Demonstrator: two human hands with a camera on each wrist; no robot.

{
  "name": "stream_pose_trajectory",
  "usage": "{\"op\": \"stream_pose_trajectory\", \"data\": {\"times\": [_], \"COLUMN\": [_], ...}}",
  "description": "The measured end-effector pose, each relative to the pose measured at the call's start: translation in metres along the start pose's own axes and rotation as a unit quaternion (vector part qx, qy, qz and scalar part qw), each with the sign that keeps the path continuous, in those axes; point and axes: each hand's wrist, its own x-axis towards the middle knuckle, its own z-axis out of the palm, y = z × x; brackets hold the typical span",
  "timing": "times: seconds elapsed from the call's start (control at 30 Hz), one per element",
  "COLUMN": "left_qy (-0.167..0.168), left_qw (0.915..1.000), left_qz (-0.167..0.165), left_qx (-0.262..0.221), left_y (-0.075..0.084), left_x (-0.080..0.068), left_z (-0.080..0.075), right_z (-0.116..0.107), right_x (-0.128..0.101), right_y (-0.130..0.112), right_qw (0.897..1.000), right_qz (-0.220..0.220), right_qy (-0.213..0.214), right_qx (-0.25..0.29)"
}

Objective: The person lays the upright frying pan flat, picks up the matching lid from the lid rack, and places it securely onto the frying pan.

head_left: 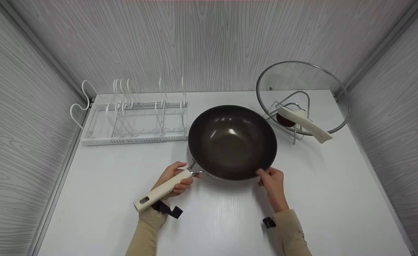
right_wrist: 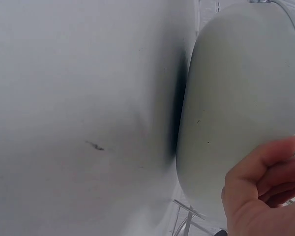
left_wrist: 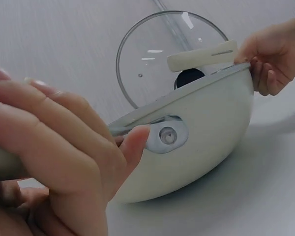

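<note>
In the head view, a deep wok with dark inside is held by both hands over the middle of the white table. Its cream handle is gripped by the left hand, and the fingers are curled around it close to the metal joint. By the right hand the near rim is pinched, with the thumb placed on the inner side. To the left of the wok a white wire rack is seen; to the right, a glass lid with a cream grip is leaned in a small wire stand.

In the left wrist view, the pale outer wall of the wok is shown tilted, and a round rivet is seen in the metal joint. The left fingers are bent together around the handle, while the rim is held by the right hand at the far side. Behind it the lid is seen.

In the right wrist view, the rim is held between the right thumb and the bent fingers. A dark shadow is cast beside the wok's base; whether the table is touched by it cannot be told.
</note>
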Motion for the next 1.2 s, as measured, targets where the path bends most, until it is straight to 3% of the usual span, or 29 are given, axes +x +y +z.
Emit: {"op": "stream_pose_trajectory", "data": {"times": [0.27,0.47,0.83,0.97,1.1,1.2], "left_qy": [-0.037,0.009,0.061,0.088,0.149,0.190], "left_qw": [0.9991,0.9971,0.9904,0.9765,0.9467,0.9271], "left_qz": [0.014,0.068,0.096,0.151,0.236,0.282], "left_qx": [-0.015,-0.033,-0.078,-0.126,-0.161,-0.158], "left_y": [0.004,0.007,0.011,0.008,0.001,-0.006], "left_x": [-0.005,-0.007,-0.009,-0.003,0.002,0.005], "left_z": [-0.025,-0.034,-0.044,-0.047,-0.047,-0.045], "right_z": [0.003,0.002,-0.011,-0.014,-0.015,-0.014], "right_x": [-0.003,0.004,0.034,0.039,0.040,0.037], "right_y": [0.005,0.002,-0.003,-0.002,0.000,0.000], "right_qw": [0.999,0.996,0.993,0.991,0.992,0.994], "right_qz": [0.009,0.009,-0.027,-0.029,-0.018,-0.004], "right_qy": [-0.027,-0.041,-0.026,-0.017,-0.021,-0.031], "right_qx": [-0.047,-0.080,-0.116,-0.129,-0.123,-0.102]}}
